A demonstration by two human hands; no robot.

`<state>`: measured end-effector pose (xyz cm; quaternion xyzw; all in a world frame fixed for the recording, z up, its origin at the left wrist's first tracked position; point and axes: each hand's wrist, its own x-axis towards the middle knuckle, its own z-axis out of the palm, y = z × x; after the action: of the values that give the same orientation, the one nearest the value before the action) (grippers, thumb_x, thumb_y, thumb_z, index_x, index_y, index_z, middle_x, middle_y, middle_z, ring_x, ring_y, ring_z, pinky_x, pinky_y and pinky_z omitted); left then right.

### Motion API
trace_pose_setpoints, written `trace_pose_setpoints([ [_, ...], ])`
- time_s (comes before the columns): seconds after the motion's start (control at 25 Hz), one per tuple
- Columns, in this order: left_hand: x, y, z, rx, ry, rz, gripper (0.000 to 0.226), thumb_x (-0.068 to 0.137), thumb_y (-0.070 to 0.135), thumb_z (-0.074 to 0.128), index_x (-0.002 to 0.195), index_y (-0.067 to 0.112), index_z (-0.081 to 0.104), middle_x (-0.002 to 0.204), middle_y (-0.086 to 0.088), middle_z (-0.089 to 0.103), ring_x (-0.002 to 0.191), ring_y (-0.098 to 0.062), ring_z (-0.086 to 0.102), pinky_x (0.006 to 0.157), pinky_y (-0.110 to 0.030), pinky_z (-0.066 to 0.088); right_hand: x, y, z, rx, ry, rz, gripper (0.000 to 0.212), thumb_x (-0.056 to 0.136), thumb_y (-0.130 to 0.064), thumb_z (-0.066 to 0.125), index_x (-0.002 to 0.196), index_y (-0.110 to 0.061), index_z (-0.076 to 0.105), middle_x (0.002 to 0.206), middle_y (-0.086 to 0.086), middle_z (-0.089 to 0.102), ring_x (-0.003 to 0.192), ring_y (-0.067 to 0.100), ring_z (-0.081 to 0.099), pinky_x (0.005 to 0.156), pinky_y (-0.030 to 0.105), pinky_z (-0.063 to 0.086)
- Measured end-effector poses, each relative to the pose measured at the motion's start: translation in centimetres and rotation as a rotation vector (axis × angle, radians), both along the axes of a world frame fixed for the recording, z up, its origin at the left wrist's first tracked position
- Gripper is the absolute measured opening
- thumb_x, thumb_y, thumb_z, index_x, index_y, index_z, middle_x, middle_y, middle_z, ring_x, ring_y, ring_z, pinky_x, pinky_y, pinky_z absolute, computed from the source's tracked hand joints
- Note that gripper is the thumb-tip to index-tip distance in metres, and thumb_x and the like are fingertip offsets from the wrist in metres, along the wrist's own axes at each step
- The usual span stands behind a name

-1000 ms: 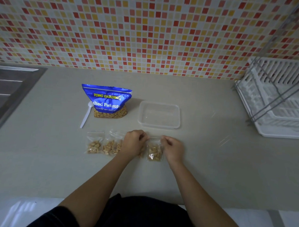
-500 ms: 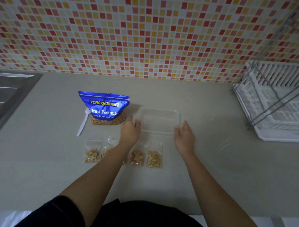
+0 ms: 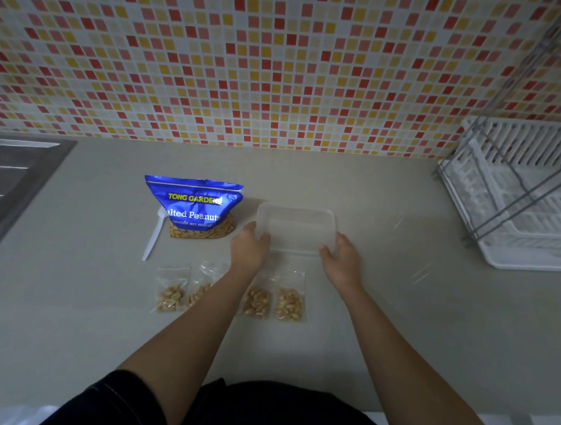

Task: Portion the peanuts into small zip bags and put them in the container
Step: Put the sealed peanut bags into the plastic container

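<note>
Clear plastic, that's the container [image 3: 296,227], sitting mid-scene on the grey counter [image 3: 397,313], just right of the peanut bag [image 3: 194,205]; both hands are on it; left hand [image 3: 248,249] is at the near-left corner, fingers curled onto the rim, thumb lying up along the left wall; right hand [image 3: 341,256] is at the near-right corner, thumb hooked over the near rim, fingers wrapped round the right side; a two-handed grip, then; whether the container sits flat on the counter or is just lifted off it, I cannot tell.

Nearer than the container, four zip bags [image 3: 289,301] lie flat in a row, each with a heap of peanuts in its near end; two lie left of the left forearm [image 3: 203,321] and two right of it; the second from the left is partly hidden under that forearm; the right pair lie side by side, just near of the container.

Over to the peanut bag: blue, upright, with a clear window low down showing the nuts; a white spoon [image 3: 154,235] lies at its left, bowl tucked behind the bag's edge, handle running toward the near side.

Far left, the steel sink [image 3: 13,181]; far right, a white rack [image 3: 524,197] with a grey wire frame; behind it all, tiles [image 3: 279,67] in red, orange, yellow and white; dark clothing shows along the near edge.
</note>
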<state>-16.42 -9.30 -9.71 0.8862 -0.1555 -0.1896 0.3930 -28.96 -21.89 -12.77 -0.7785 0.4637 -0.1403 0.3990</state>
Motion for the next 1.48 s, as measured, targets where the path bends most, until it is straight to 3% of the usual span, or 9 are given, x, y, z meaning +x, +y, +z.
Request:
trace_pose_setpoints([
  [0.12, -0.9, 0.2, 1.0, -0.146, 0.025, 0.105, 0.044, 0.088, 0.019, 0.057, 0.128, 0.002, 0.050, 0.130, -0.017, 0.056, 0.119, -0.029, 0.052, 0.102, -0.034, 0.038, -0.5, 0.1, 0.8, -0.007, -0.063, -0.040, 0.051, 0.089, -0.019, 0.057, 0.134, 0.001, 0.041, 0.147, 0.021, 0.035, 0.138, 0.027, 0.030, 0.113, 0.028, 0.018],
  [0.36, -1.3, -1.1, 5.5, -0.635, -0.049, 0.049, 0.025, 0.086, 0.018, 0.052, 0.111, 0.020, 0.056, 0.079, 0.005, 0.063, 0.064, -0.014, 0.059, 0.076, -0.041, 0.054, -1.8, -0.1, 3.7, 0.123, -0.374, -0.225, 0.060, 0.090, -0.022, 0.057, 0.142, -0.010, 0.030, 0.147, 0.011, 0.035, 0.132, 0.022, 0.039, 0.109, 0.029, 0.030],
  [0.56, 0.7, -3.4, 8.6, -0.554, -0.091, -0.133, 0.034, 0.089, 0.032, 0.050, 0.121, 0.022, 0.055, 0.094, -0.004, 0.069, 0.084, -0.023, 0.066, 0.084, -0.040, 0.054, -3.1, -2.0, 6.9, 0.568, -0.737, -0.165, 0.042, 0.089, -0.001, 0.054, 0.127, -0.016, 0.045, 0.101, 0.002, 0.062, 0.069, 0.004, 0.068, 0.066, 0.015, 0.053],
  [0.72, 1.4, -2.4, 3.7, 0.177, -0.340, -0.262, 0.041, 0.094, 0.024, 0.047, 0.128, 0.003, 0.046, 0.119, -0.023, 0.062, 0.110, -0.037, 0.057, 0.095, -0.041, 0.043, -5.8, -3.4, 4.8, 0.517, -0.905, -0.433, 0.040, 0.089, 0.005, 0.051, 0.122, -0.015, 0.040, 0.088, -0.001, 0.055, 0.060, 0.001, 0.064, 0.057, 0.014, 0.054],
  [0.8, 1.5, -1.4, 1.8, 0.446, -0.387, -0.319, 0.035, 0.093, 0.019, 0.045, 0.121, -0.002, 0.047, 0.115, -0.026, 0.061, 0.109, -0.040, 0.056, 0.093, -0.042, 0.043, -7.5, -4.0, 2.9, 0.479, -0.835, -0.567, 0.047, 0.089, 0.006, 0.050, 0.130, -0.012, 0.038, 0.084, -0.003, 0.051, 0.062, -0.002, 0.058, 0.058, 0.017, 0.052],
  [0.96, 1.4, -1.0, 0.2, 0.364, -0.278, -0.235, 0.030, 0.089, 0.012, 0.048, 0.116, -0.001, 0.053, 0.112, -0.028, 0.062, 0.111, -0.042, 0.054, 0.090, -0.043, 0.045, -9.1, -4.3, -0.6, 0.374, -0.528, -0.654, 0.048, 0.087, 0.005, 0.052, 0.133, -0.003, 0.039, 0.084, 0.003, 0.052, 0.055, 0.001, 0.052, 0.047, 0.010, 0.044],
  [1.12, 1.6, -1.1, -0.3, 0.301, -0.251, -0.158, 0.027, 0.085, 0.001, 0.046, 0.109, -0.004, 0.056, 0.104, -0.034, 0.063, 0.103, -0.047, 0.056, 0.085, -0.045, 0.047, -9.3, -4.3, -2.1, 0.097, -0.078, -0.567, 0.048, 0.082, -0.009, 0.062, 0.125, 0.006, 0.048, 0.106, 0.025, 0.062, 0.100, 0.034, 0.059, 0.088, 0.033, 0.046],
  [1.28, 1.3, -0.6, 0.1, 0.294, -0.292, -0.200, 0.029, 0.089, 0.013, 0.050, 0.108, -0.008, 0.054, 0.104, -0.033, 0.062, 0.104, -0.046, 0.055, 0.085, -0.045, 0.045, -8.7, -3.7, -1.3, -0.114, 0.199, -0.450, 0.048, 0.084, -0.019, 0.060, 0.122, 0.008, 0.050, 0.117, 0.032, 0.054, 0.115, 0.042, 0.047, 0.100, 0.040, 0.033],
  [1.48, -0.9, 3.6, 0.3, 0.196, -0.365, -0.228, 0.028, 0.086, 0.010, 0.055, 0.110, -0.002, 0.059, 0.103, -0.027, 0.063, 0.099, -0.042, 0.059, 0.084, -0.043, 0.046, -7.2, 0.6, 0.4, -0.319, 0.029, -0.178, 0.033, 0.077, -0.002, 0.060, 0.110, -0.001, 0.059, 0.107, 0.025, 0.053, 0.100, 0.040, 0.052, 0.092, 0.033, 0.034],
])
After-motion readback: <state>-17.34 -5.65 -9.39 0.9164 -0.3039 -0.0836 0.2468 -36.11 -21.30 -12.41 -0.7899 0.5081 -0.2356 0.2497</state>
